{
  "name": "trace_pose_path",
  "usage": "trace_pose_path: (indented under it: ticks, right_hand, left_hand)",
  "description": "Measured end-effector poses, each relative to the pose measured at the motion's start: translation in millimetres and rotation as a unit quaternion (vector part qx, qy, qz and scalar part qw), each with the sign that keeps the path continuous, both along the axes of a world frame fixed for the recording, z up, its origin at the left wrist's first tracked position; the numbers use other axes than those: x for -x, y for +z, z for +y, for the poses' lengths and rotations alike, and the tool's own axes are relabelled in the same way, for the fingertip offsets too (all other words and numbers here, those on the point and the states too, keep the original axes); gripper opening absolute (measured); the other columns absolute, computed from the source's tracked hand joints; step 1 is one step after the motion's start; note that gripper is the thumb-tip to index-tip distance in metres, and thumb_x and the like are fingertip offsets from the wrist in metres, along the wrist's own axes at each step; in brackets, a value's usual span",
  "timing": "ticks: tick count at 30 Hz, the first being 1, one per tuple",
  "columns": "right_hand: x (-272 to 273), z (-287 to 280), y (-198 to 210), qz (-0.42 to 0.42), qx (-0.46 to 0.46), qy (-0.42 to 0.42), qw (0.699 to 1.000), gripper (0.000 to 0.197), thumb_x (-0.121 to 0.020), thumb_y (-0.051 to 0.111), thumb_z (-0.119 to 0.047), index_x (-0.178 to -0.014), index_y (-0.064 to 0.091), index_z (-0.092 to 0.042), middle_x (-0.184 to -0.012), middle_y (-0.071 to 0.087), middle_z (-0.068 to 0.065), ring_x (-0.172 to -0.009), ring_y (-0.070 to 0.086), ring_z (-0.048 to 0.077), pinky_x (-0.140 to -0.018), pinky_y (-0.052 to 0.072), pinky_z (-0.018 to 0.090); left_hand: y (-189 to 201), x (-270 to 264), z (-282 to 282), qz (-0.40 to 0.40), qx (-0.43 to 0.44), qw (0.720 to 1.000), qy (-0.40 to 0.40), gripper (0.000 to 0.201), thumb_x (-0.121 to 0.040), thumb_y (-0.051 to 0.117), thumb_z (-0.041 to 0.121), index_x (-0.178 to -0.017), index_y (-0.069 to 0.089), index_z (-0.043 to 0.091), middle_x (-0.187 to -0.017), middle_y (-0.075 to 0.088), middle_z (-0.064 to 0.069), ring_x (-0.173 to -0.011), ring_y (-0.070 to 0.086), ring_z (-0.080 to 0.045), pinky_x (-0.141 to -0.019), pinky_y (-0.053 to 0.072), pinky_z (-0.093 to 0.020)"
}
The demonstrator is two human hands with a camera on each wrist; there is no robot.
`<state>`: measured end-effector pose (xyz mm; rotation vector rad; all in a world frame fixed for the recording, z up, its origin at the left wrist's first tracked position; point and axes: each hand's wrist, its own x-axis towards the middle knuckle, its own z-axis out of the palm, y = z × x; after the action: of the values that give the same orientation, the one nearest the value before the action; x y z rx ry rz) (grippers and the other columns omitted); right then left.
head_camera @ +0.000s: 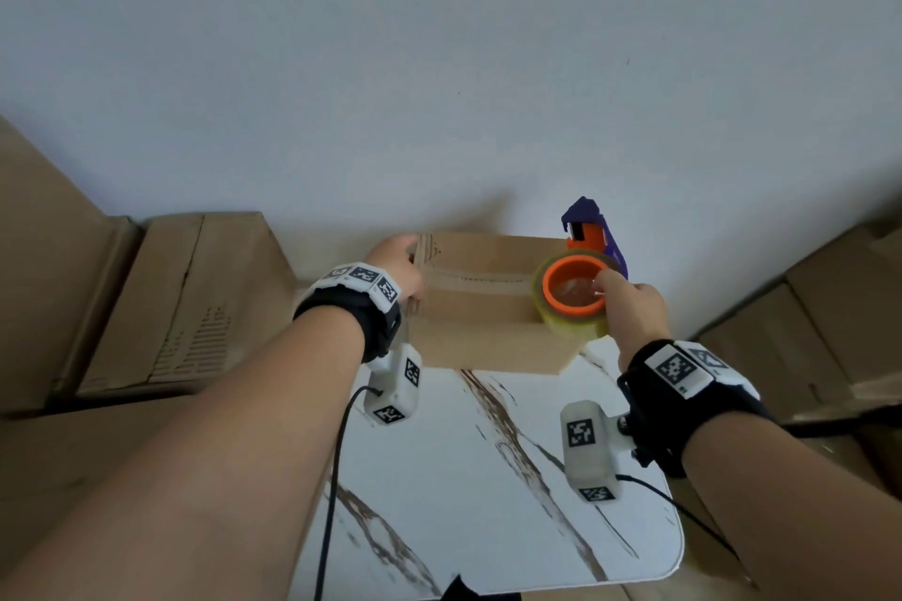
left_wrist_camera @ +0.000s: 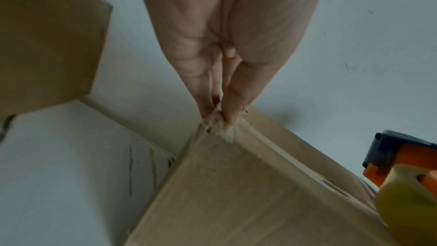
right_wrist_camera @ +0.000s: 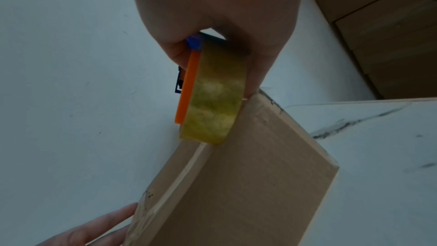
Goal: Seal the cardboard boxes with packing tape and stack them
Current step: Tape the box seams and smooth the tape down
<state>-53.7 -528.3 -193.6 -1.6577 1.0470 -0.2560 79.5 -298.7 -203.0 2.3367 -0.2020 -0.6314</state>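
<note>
A flat cardboard box lies at the far end of the white marble table. A strip of tape runs along its top seam. My left hand is at the box's far left corner, and its straight fingertips press on that corner of the box. My right hand grips a tape dispenser with an orange core, a yellowish roll and a blue frame. It holds the dispenser against the right end of the box. The left hand's fingers show at the lower left of the right wrist view.
Large cardboard boxes stand to the left of the table, and more boxes to the right. A pale wall rises right behind the box. Thin black cables hang from both wrist cameras over the near tabletop.
</note>
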Motion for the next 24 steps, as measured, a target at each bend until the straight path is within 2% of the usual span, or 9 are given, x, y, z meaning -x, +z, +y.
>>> trace_pose_path:
  ticks: [4, 7, 10, 13, 15, 18, 22, 24]
  right_hand:
    - [-10.5, -12.5, 7.6, 0.022, 0.01, 0.019, 1.0, 0.019, -0.081, 0.059, -0.026, -0.072, 0.057, -0.009, -0.072, 0.055, 0.007, -0.069, 0.052, 0.026, -0.067, 0.038, 0.034]
    - [-15.3, -10.7, 7.9, 0.011, 0.03, 0.036, 0.999, 0.02, -0.081, 0.06, -0.026, -0.083, 0.06, -0.007, -0.076, 0.058, 0.006, -0.07, 0.053, 0.025, -0.063, 0.039, 0.031]
    - [-11.6, -3.8, 10.0, -0.02, 0.064, 0.052, 0.996, 0.027, -0.08, 0.062, -0.027, -0.098, 0.062, -0.006, -0.082, 0.061, 0.006, -0.072, 0.055, 0.022, -0.066, 0.041, 0.033]
    - [-1.3, 2.5, 17.1, -0.058, 0.053, 0.097, 0.992, 0.013, -0.079, 0.064, -0.019, -0.085, 0.065, -0.008, -0.069, 0.053, 0.004, -0.064, 0.047, 0.021, -0.062, 0.037, 0.033]
    - [6.8, 6.0, 22.3, -0.05, 0.01, 0.131, 0.99, 0.004, -0.078, 0.065, -0.016, -0.075, 0.065, -0.013, -0.061, 0.047, 0.001, -0.062, 0.043, 0.02, -0.063, 0.037, 0.033]
    - [21.0, 13.4, 28.1, -0.019, -0.074, 0.216, 0.973, 0.016, -0.084, 0.063, -0.01, -0.068, 0.062, -0.014, -0.063, 0.049, 0.004, -0.062, 0.048, 0.019, -0.065, 0.045, 0.03]
    - [38.6, 30.0, 14.3, 0.05, -0.034, 0.336, 0.94, 0.01, -0.087, 0.063, -0.009, -0.09, 0.07, -0.015, -0.07, 0.063, 0.006, -0.066, 0.061, 0.017, -0.055, 0.052, 0.023]
    - [43.9, 36.3, -4.0, 0.093, -0.009, 0.36, 0.928, 0.012, -0.085, 0.067, -0.013, -0.097, 0.067, -0.013, -0.076, 0.067, 0.008, -0.07, 0.067, 0.02, -0.056, 0.055, 0.025]
  left_hand:
    - [-5.3, -8.1, -13.4, -0.005, 0.003, 1.0, -0.006, 0.072, -0.069, 0.07, -0.009, -0.133, 0.054, 0.02, -0.126, 0.062, -0.005, -0.112, 0.06, -0.027, -0.093, 0.052, -0.042]
    - [-5.3, -9.5, -17.0, -0.011, -0.016, 1.0, -0.006, 0.071, -0.067, 0.072, -0.005, -0.132, 0.055, 0.02, -0.124, 0.063, -0.006, -0.107, 0.062, -0.027, -0.091, 0.053, -0.042]
    - [-4.1, -4.9, -16.6, -0.015, -0.045, 0.999, -0.017, 0.076, -0.07, 0.073, 0.005, -0.139, 0.046, 0.02, -0.129, 0.06, -0.008, -0.11, 0.06, -0.029, -0.092, 0.052, -0.042]
    - [-5.5, 3.0, -8.4, -0.025, -0.059, 0.998, -0.006, 0.077, -0.079, 0.073, 0.017, -0.146, 0.036, 0.016, -0.135, 0.054, -0.007, -0.117, 0.056, -0.028, -0.1, 0.046, -0.038]
    - [-4.3, 8.0, 2.1, -0.017, -0.046, 0.999, 0.006, 0.072, -0.082, 0.07, 0.022, -0.145, 0.036, 0.015, -0.138, 0.051, -0.007, -0.12, 0.055, -0.026, -0.102, 0.044, -0.038]
    - [4.6, 15.0, 23.8, -0.014, -0.047, 0.999, 0.012, 0.058, -0.083, 0.068, 0.025, -0.137, 0.048, 0.015, -0.135, 0.053, -0.007, -0.118, 0.056, -0.026, -0.101, 0.046, -0.038]
    - [8.0, 24.9, 57.4, -0.003, -0.026, 0.999, 0.04, 0.04, -0.084, 0.067, 0.02, -0.123, 0.062, 0.016, -0.114, 0.067, -0.01, -0.106, 0.064, -0.025, -0.093, 0.052, -0.036]
    - [5.5, 30.5, 70.7, 0.013, 0.004, 0.998, 0.065, 0.031, -0.085, 0.065, 0.017, -0.116, 0.065, 0.016, -0.105, 0.07, -0.012, -0.099, 0.066, -0.026, -0.088, 0.054, -0.037]
